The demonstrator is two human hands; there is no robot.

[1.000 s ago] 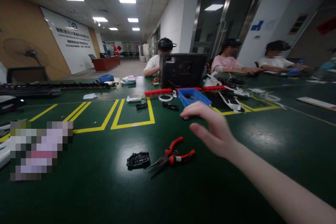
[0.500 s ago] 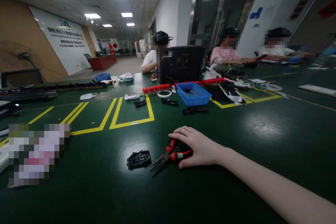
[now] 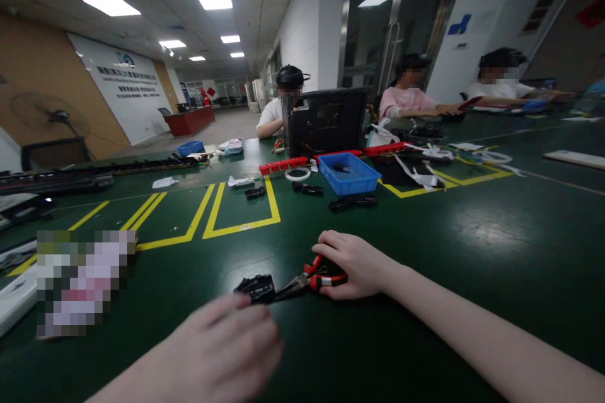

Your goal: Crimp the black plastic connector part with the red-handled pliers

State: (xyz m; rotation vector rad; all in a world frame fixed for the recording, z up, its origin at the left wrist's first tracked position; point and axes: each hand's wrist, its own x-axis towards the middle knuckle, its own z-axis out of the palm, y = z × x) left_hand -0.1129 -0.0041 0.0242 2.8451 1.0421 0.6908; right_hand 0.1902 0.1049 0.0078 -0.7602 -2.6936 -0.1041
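Long-nose pliers (image 3: pixel 295 285) with red and black handles lie low over the green table, and my right hand (image 3: pixel 354 266) is wrapped round their handles. Their jaws point left and reach the right side of a small black plastic part (image 3: pixel 259 288); whether they grip it cannot be made out. My left hand (image 3: pixel 231 346), smeared by motion, is in front of the black part and overlaps its lower left edge. The fingers of that hand are too blurred to tell whether they touch the part.
A blue bin (image 3: pixel 350 175) stands beyond the hands, with black parts (image 3: pixel 352 202) before it. Red strips (image 3: pixel 283 165), a black case (image 3: pixel 326 119) and a tape roll (image 3: pixel 297 174) are farther back. A pixelated object (image 3: pixel 87 283) lies left. Three people sit opposite.
My left hand has come into view from the lower left, up to the black part. The plier handles are closer together, and the jaws have closed up beside the part.
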